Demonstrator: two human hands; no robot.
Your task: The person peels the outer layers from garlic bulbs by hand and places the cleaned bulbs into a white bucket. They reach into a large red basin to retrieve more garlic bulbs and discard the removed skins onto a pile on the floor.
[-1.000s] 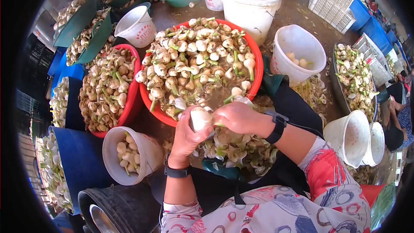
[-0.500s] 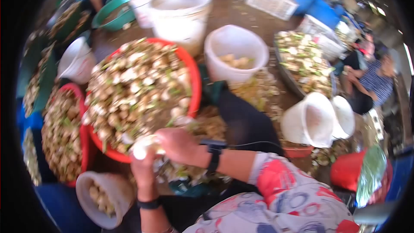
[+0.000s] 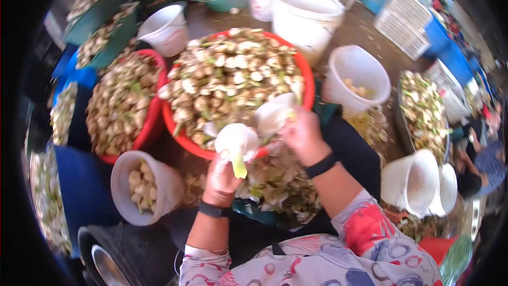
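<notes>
Hands point(image 3: 304, 135), a gap between them, grip garlic bulb point(image 3: 236, 140) (left) and skin point(image 3: 275, 115) (right) at red tub's near rim point(image 3: 185, 146).

Two hands point(image 3: 219, 176), two wristbands point(image 3: 321, 166), one held bulb point(image 3: 236, 139)

single head camera, close, facing forward and down

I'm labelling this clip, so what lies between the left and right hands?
The head view shows a white bulb in the left hand and a blurred pale layer in the right hand, with loose peelings below.
</notes>
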